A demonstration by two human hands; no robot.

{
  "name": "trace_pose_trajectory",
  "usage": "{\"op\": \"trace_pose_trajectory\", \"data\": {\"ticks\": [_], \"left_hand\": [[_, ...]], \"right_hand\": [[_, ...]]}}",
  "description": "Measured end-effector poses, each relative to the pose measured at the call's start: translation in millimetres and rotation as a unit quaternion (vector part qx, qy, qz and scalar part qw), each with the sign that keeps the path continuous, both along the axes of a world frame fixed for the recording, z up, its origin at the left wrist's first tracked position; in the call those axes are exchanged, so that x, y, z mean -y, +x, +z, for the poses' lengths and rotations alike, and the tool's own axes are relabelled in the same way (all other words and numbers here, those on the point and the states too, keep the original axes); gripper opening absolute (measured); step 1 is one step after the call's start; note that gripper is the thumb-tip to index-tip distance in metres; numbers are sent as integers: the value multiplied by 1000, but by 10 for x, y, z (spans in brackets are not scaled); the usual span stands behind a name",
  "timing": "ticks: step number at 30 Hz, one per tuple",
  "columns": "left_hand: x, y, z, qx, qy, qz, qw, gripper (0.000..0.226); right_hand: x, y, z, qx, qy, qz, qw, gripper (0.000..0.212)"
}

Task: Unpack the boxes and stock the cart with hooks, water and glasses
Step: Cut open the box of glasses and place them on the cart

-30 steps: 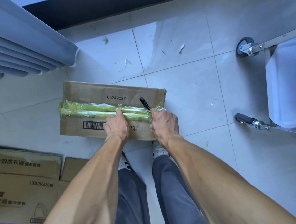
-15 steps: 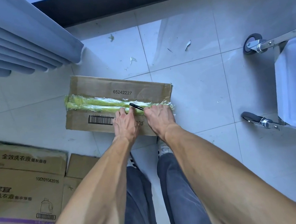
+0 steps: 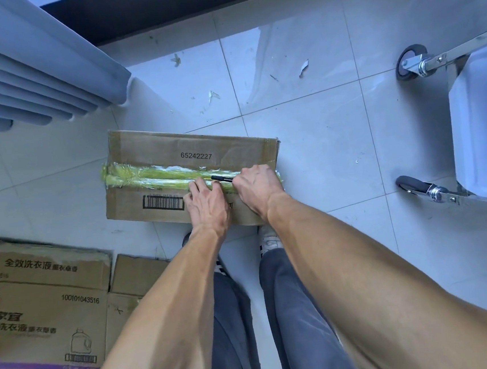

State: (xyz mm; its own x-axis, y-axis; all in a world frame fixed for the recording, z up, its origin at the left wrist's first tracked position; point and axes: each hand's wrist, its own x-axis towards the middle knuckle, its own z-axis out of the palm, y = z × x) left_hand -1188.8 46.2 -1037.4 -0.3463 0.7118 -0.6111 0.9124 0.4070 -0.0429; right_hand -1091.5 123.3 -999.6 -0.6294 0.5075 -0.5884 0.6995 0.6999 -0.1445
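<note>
A sealed cardboard box (image 3: pixel 155 151) printed 65242227 lies on the tiled floor in front of my feet. A strip of yellow-green tape (image 3: pixel 146 177) runs along its top seam. My right hand (image 3: pixel 259 187) grips a thin black tool (image 3: pixel 221 178) whose tip lies flat along the tape, pointing left. Just left of the tool, my left hand (image 3: pixel 207 202) rests on the box top, its fingers on the tape. What the box holds is hidden.
Flattened cardboard boxes (image 3: pixel 40 308) with printed text lie at the lower left. A metal cart (image 3: pixel 483 119) with two caster wheels stands at the right edge. A ribbed grey panel (image 3: pixel 17 72) fills the upper left. Small scraps (image 3: pixel 213 95) litter the tiles beyond the box.
The black tool stood upright above the tape, then tipped flat along it. My two hands have closed together near the right end of the seam.
</note>
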Motion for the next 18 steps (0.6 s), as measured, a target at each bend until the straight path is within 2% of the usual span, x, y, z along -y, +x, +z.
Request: {"op": "trace_pose_trajectory", "data": {"ticks": [3,8,13,18], "left_hand": [[-63,-51,15,1,-12,-14,1000,24],[-85,-38,22,23,-45,-1,999,42],[-102,133,43,33,-67,22,997,37],[-149,112,91,2,-71,-69,995,36]], "right_hand": [[-36,70,-16,10,-3,14,1000,27],[38,98,41,74,-1,27,997,23],[45,44,112,119,-18,22,992,19],[-20,193,138,132,-36,5,991,21]]}}
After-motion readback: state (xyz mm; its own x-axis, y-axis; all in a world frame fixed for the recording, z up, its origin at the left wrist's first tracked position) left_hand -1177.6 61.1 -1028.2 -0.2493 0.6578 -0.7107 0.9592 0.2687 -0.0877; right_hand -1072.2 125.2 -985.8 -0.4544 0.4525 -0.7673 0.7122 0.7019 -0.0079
